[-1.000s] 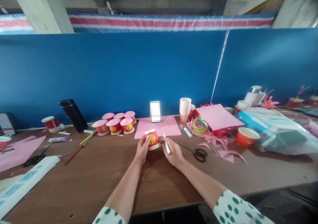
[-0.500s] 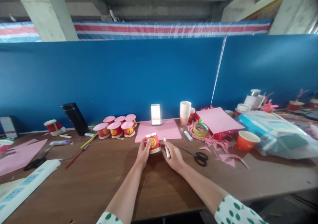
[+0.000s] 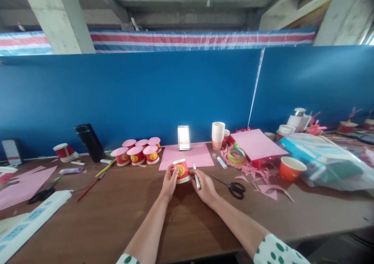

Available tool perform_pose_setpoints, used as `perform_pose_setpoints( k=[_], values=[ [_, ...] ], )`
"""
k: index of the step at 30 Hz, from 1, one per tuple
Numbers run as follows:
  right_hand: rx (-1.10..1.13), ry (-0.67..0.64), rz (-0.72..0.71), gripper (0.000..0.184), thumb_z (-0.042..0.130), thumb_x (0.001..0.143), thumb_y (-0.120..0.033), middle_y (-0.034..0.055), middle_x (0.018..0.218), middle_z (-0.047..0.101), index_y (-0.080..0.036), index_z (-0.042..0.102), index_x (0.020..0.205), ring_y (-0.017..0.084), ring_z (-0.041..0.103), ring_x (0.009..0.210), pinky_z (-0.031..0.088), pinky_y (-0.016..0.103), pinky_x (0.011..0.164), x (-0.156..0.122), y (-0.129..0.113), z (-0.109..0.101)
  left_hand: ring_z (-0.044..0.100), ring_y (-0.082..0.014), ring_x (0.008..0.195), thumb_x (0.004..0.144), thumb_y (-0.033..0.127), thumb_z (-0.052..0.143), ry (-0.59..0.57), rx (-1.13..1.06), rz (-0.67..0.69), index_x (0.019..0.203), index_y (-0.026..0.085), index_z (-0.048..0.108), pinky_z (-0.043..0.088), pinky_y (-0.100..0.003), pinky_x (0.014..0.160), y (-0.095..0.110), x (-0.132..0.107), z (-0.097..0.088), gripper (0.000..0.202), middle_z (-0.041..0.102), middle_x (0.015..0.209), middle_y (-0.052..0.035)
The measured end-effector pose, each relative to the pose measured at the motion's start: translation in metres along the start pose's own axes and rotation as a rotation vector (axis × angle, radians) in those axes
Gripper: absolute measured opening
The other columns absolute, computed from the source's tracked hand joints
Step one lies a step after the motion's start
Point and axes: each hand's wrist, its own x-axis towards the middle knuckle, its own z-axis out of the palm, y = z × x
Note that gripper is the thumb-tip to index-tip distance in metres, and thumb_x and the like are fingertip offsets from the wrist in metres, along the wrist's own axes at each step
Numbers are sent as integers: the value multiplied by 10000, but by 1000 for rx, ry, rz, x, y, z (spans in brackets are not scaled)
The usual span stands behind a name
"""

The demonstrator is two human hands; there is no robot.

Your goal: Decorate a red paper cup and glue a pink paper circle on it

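My left hand (image 3: 170, 181) grips a red paper cup (image 3: 183, 172) from its left side, thumb across the front. The cup is upside down, with a yellow round emblem facing me and its white patterned rim low. In my right hand (image 3: 205, 186) is a white marker pen (image 3: 197, 177), held between the fingers with its pointed end up, beside the cup. The right fingertips reach the cup's lower right side; whether they press on it I cannot tell. Just behind the cup lies a pink paper sheet (image 3: 201, 155).
Several red cups topped with pink discs (image 3: 135, 150) stand left of the pink sheet. On the right are scissors (image 3: 236, 190), green tape (image 3: 236, 155), stacked white cups (image 3: 218, 133) and an orange cup (image 3: 292, 169). A black bottle (image 3: 90, 142) and a power strip (image 3: 32, 220) lie leftward.
The cup in my left hand has tipped slightly, more upright and emblem more toward me. The whole view has shifted down a little. Both hands keep their holds.
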Motion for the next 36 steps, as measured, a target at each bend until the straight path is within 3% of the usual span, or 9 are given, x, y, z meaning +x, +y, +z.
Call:
perform_pose_setpoints(
  k=[14,26,36],
  values=[
    [23,38,-26,288,466,774,-131,47,953,641,-201,565,1036,188,603,895,469,294,794,0,-1,0,636,-181,783,681,434,663,26,8,-10,1002,178,539,480,-287,710,-4,1,-2,429,664,884,-44],
    [76,37,126,304,417,784,-103,65,967,657,-187,568,1035,192,630,872,492,283,770,1,-1,2,628,-206,849,710,419,649,45,-30,-34,996,151,548,484,-301,739,-6,2,-6,405,658,923,-76],
    [157,-18,190,267,437,836,-216,83,980,667,-193,572,1065,213,645,879,515,287,761,4,-5,3,614,-208,858,720,423,636,50,4,-59,1010,161,565,479,-318,784,-5,5,0,398,655,918,-68]
  ],
)
